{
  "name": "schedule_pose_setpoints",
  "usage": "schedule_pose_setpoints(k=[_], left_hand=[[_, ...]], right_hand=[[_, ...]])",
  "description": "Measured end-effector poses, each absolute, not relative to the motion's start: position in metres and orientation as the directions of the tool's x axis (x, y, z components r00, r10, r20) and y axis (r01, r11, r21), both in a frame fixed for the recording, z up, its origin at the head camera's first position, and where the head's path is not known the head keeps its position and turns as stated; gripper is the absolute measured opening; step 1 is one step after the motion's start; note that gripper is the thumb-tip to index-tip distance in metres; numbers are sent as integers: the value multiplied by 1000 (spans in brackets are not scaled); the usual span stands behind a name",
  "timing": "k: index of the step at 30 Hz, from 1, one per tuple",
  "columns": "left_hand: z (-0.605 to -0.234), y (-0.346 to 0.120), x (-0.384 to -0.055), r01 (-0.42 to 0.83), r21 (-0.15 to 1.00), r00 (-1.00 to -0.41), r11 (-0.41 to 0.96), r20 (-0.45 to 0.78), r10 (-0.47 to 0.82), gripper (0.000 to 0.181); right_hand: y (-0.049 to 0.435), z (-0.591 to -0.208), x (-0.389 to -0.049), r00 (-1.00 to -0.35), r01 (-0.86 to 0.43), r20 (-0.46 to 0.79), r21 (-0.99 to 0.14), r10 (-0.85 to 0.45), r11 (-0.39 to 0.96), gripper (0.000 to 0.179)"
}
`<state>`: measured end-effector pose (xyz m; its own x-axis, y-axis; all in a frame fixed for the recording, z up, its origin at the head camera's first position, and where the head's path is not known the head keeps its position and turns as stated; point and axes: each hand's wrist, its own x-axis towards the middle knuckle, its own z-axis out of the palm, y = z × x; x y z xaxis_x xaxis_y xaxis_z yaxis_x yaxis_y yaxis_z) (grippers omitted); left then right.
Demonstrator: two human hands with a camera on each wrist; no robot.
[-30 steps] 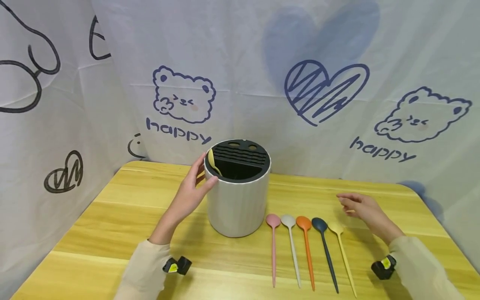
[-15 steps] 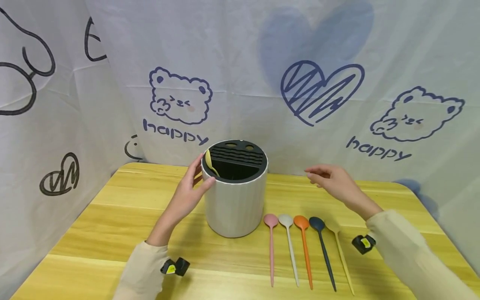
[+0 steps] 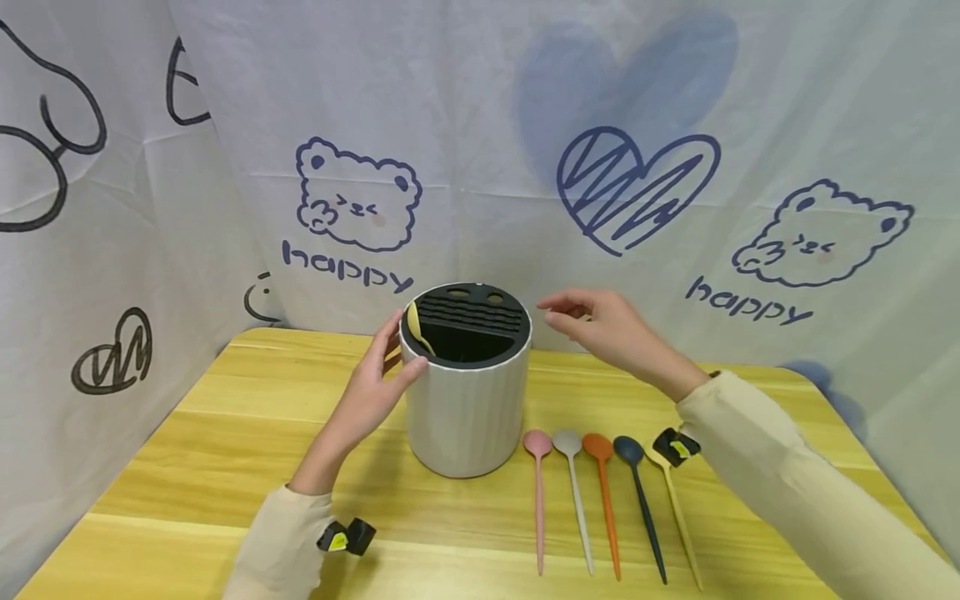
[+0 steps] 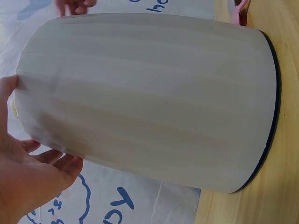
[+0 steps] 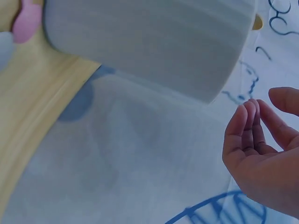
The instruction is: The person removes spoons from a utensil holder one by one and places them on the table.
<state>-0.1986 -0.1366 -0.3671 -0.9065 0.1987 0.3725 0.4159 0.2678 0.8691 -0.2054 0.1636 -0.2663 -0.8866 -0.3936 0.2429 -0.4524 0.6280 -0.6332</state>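
Note:
A white ribbed utensil holder (image 3: 467, 421) with a black slotted top stands upright on the table. A yellow spoon (image 3: 414, 323) leans in its open front compartment, bowl up at the left rim. My left hand (image 3: 369, 392) holds the holder's upper left side, thumb in front and fingers behind. My right hand (image 3: 600, 321), holding nothing, hovers just right of the holder's top with fingers loosely bent. On the table lie a pink spoon (image 3: 537, 446), a light grey spoon (image 3: 567, 444), an orange spoon (image 3: 597, 450), a dark blue spoon (image 3: 628, 452) and another yellow spoon (image 3: 678, 508).
The spoons lie in a row right of the holder, handles toward the near edge. Part of the far-right spoon is hidden by the right wrist's camera (image 3: 677, 447). A printed white cloth (image 3: 480, 225) hangs behind the wooden table (image 3: 187, 467).
My right hand has moved left and up from beside the yellow spoon on the table to near the holder's top. The left hand stays on the holder.

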Motion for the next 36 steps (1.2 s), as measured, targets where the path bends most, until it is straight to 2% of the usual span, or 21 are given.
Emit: schedule_pose_setpoints(k=[12, 19, 24, 36], left_hand=[[-368, -138, -197, 405, 872, -912, 275, 363, 190, 71], [-368, -138, -196, 404, 876, -912, 265, 362, 195, 71], [-368, -139, -195, 404, 876, -911, 264, 361, 197, 70], [-366, -140, -197, 424, 872, -900, 244, 375, 223, 71]], right_hand=[[114, -260, -206, -835, -519, 236, -638, -497, 569, 27], [94, -259, -206, -839, -462, 184, -738, -512, 491, 26], [79, -256, -211, -837, -448, 179, -765, -516, 462, 24], [37, -252, -218, -879, -402, 142, -735, -455, 546, 25]])
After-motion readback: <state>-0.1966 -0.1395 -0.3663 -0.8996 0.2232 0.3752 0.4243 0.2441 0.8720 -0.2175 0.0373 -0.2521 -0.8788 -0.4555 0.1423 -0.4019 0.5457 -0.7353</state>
